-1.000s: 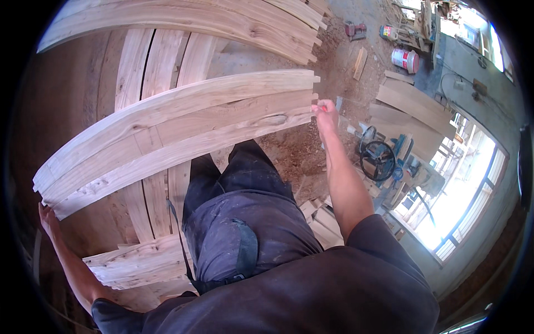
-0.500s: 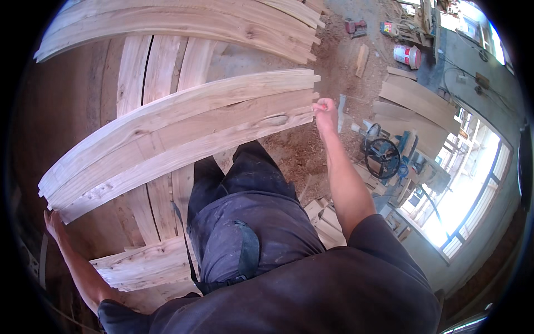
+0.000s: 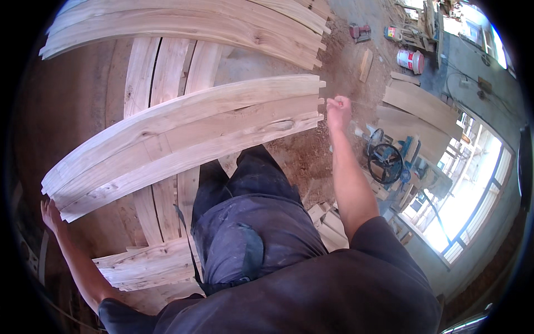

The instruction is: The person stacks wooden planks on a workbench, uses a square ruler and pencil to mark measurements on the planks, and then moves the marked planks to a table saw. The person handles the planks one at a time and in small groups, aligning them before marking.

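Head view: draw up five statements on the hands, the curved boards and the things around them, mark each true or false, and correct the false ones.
1. The left hand is at the left end of the near curved boards. True.
2. The right hand lies flat on the middle of those boards. False: it is closed, just past their right end.
3. Straight planks run beneath the near curved boards. True.
4. The red power tool sits on top of the near curved boards. False: it lies on the floor, up and to the right of them.
5. A black handwheel stands to the right of the right forearm. True.
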### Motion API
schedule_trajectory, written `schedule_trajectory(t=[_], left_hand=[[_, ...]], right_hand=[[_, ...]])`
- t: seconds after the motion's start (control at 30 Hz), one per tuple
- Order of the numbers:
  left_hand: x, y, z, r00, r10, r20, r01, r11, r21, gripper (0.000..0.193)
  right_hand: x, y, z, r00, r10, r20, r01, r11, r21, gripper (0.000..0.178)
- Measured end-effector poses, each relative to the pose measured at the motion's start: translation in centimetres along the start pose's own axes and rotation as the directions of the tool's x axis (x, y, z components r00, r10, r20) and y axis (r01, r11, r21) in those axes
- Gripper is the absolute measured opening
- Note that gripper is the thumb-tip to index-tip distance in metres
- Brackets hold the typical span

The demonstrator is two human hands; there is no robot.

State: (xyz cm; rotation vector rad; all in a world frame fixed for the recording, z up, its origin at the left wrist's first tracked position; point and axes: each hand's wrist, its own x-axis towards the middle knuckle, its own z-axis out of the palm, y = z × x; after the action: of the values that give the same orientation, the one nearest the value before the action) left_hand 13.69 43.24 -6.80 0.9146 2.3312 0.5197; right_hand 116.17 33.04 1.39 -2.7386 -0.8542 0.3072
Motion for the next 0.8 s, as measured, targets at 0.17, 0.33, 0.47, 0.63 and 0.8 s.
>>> schedule_trajectory(t=[0.17, 0.33, 0.47, 0.63, 0.8], left_hand=[[1.0, 2.2, -0.1, 0.988, -0.037, 0.149, 0.059, 0.988, -0.143, 0.043], [-3.3, 6.9, 2.4, 0.997, -0.061, -0.053, 0.069, 0.981, 0.181, 0.050], [-2.2, 5.7, 2.2, 0.997, -0.076, -0.035, 0.082, 0.957, 0.279, 0.052], [-3.6, 10.5, 2.9, 0.997, -0.074, 0.034, 0.063, 0.968, 0.241, 0.050], [-4.2, 9.7, 1.6, 0.993, -0.109, 0.049, 0.094, 0.966, 0.239, 0.051]], right_hand=[[2.8, 2.2, 2.8, 0.945, -0.285, 0.160, 0.305, 0.946, -0.113, 0.024], [2.9, 1.9, -1.8, 0.933, -0.107, 0.344, 0.089, 0.994, 0.068, 0.032], [2.4, 2.6, -3.5, 0.945, -0.064, 0.319, -0.030, 0.959, 0.283, 0.033], [3.9, 2.4, 1.7, 0.942, -0.047, 0.332, -0.057, 0.953, 0.297, 0.034], [4.6, 0.2, 1.5, 0.923, -0.028, 0.384, -0.055, 0.978, 0.203, 0.036]])
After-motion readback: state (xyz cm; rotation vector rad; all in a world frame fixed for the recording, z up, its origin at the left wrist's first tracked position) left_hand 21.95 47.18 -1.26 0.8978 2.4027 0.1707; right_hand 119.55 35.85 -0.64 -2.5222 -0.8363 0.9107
